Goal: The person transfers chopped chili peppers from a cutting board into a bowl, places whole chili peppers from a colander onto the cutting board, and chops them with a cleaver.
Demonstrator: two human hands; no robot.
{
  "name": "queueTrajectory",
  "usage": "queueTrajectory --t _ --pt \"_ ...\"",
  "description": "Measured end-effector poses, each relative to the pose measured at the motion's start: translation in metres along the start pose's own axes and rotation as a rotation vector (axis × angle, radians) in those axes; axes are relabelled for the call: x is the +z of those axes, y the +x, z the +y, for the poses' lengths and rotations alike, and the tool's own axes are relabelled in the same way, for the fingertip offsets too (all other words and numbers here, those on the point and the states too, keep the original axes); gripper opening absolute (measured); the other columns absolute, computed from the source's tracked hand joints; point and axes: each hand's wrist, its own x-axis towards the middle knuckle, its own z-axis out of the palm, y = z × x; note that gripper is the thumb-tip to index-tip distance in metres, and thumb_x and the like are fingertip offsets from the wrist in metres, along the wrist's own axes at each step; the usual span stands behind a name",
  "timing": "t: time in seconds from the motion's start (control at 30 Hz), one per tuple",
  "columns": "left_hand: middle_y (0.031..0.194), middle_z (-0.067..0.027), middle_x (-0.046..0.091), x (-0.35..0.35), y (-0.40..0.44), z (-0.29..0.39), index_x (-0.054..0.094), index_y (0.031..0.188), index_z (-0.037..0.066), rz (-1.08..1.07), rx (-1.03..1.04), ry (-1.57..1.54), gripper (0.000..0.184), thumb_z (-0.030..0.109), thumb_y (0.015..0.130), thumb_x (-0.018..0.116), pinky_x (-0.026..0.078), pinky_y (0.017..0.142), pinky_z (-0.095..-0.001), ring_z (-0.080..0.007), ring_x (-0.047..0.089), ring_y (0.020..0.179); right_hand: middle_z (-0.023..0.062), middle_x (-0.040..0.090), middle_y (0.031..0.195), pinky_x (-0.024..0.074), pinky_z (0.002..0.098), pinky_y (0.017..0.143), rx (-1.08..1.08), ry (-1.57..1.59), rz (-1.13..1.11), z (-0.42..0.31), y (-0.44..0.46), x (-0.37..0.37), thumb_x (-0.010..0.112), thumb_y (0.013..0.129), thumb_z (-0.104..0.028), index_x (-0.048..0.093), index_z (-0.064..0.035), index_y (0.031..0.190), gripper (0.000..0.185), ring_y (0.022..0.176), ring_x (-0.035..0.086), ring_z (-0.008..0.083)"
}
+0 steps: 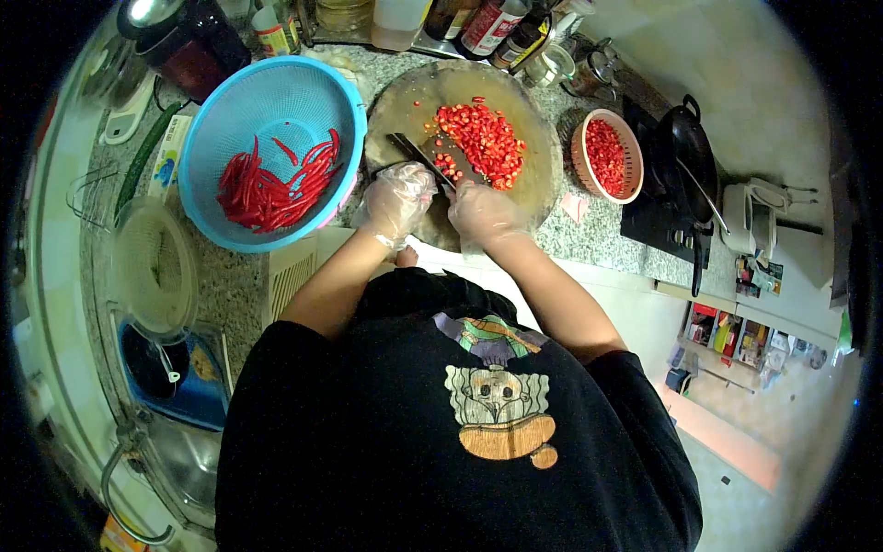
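Right hand [480, 216] in clear plastic glove clamped on dark-spined metal knife [421, 158], blade over round wooden chopping board [538, 189]; left hand [398, 195], also gloved, curled just beside it, can't tell if it grips anything. Chopped red chillies [492, 143] lie on the board beyond the knife; whole red chillies [267, 198] in round blue plastic colander [207, 101] left, more chopped in round pink plastic basket [628, 138] right.

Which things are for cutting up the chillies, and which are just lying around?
For cutting:
- knife, in the right hand
- left hand
- round board
- cut chillies
- blue basket of whole chillies
- pink basket of cut ones

Lying around:
- black pan
- bottles
- long green vegetable
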Motion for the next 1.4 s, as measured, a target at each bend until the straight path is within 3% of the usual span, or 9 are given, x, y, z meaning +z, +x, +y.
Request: queueTrajectory --t 0.07,0.23,0.53,0.67,0.8,1.0,1.07,1.17,1.4 --pt "0.093 -0.0090 0.066 0.005 -0.003 -0.003 0.066 0.087 0.011 0.045 -0.009 -0.035 0.013 0.020 0.077 0.064 0.052 0.073 -0.0454 -0.0331 0.064 0.086 0.0241 0.070 0.097 0.0555 0.0473 0.082 -0.040 0.013 0.085 0.006 0.002 0.011 0.047 0.088 -0.016 0.066 -0.0002 0.100 0.027 0.093 0.070 0.0365" --pt "0.092 -0.0083 0.068 -0.007 -0.003 0.009 0.066 0.083 0.012 0.154 0.013 -0.098 0.010 0.011 0.073 0.067 0.053 0.073 -0.0444 -0.0330 0.064 0.086 0.0256 0.069 0.092 0.0531 0.0512 0.080 -0.046 0.114 0.167 0.032 -0.018 0.017 0.045 0.098 -0.037 0.063 -0.0032 0.099 0.039 0.088 0.068 0.0402" --pt "0.091 -0.0089 0.068 -0.007 -0.001 0.006 0.067 0.082 0.010 0.126 0.035 -0.095 0.009 0.013 0.074 0.068 0.054 0.078 -0.0432 -0.0324 0.065 0.088 0.0226 0.070 0.091 0.0540 0.0503 0.079 -0.040 0.002 0.114 0.022 -0.036 0.007 0.048 0.089 -0.018 0.063 -0.0034 0.099 0.023 0.087 0.070 0.0390" --pt "0.093 -0.0094 0.068 -0.007 -0.002 0.008 0.067 0.085 0.010 0.115 0.014 -0.055 0.012 0.014 0.074 0.068 0.054 0.080 -0.0430 -0.0318 0.065 0.091 0.0225 0.071 0.093 0.0543 0.0497 0.080 -0.034 -0.002 0.039 0.012 -0.024 0.001 0.047 0.089 -0.020 0.065 -0.0005 0.099 0.028 0.088 0.070 0.0387" --pt "0.094 -0.0091 0.068 -0.018 0.003 0.014 0.067 0.086 0.010 -0.034 -0.026 0.061 0.014 0.015 0.073 0.067 0.054 0.078 -0.0430 -0.0316 0.065 0.089 0.0231 0.070 0.092 0.0543 0.0488 0.080 -0.027 0.010 0.046 0.004 0.005 0.013 0.050 0.089 -0.024 0.067 -0.0010 0.100 0.030 0.087 0.069 0.0381" --pt "0.089 -0.0089 0.067 -0.015 0.001 0.012 0.064 0.080 0.008 0.181 0.001 -0.174 0.005 0.011 0.076 0.067 0.053 0.072 -0.0444 -0.0337 0.065 0.082 0.0270 0.067 0.086 0.0527 0.0533 0.075 -0.029 0.142 0.198 0.019 -0.011 0.009 0.049 0.097 -0.041 0.064 -0.0028 0.091 0.041 0.083 0.068 0.0404" --pt "0.087 -0.0098 0.067 -0.012 -0.003 0.003 0.064 0.080 0.008 0.220 0.052 -0.287 0.006 0.008 0.076 0.068 0.053 0.072 -0.0443 -0.0340 0.065 0.081 0.0248 0.069 0.086 0.0539 0.0520 0.075 -0.049 0.068 0.169 0.015 -0.026 0.003 0.050 0.094 -0.030 0.064 -0.0037 0.093 0.029 0.083 0.069 0.0394" --pt "0.082 -0.0109 0.066 -0.009 -0.003 0.003 0.063 0.080 0.009 0.232 0.072 -0.222 0.008 0.006 0.075 0.068 0.052 0.071 -0.0448 -0.0343 0.064 0.078 0.0224 0.071 0.094 0.0547 0.0497 0.079 -0.032 -0.005 0.097 0.012 -0.037 0.001 0.050 0.088 -0.018 0.063 -0.0032 0.098 0.022 0.088 0.070 0.0378" --pt "0.093 -0.0115 0.067 -0.010 -0.003 0.005 0.065 0.087 0.009 0.058 0.021 -0.045 0.012 0.014 0.076 0.067 0.053 0.075 -0.0457 -0.0336 0.065 0.086 0.0238 0.070 0.103 0.0537 0.0481 0.086 0.006 0.030 -0.029 0.006 -0.026 -0.006 0.046 0.088 -0.017 0.067 -0.0007 0.102 0.029 0.097 0.069 0.0378"
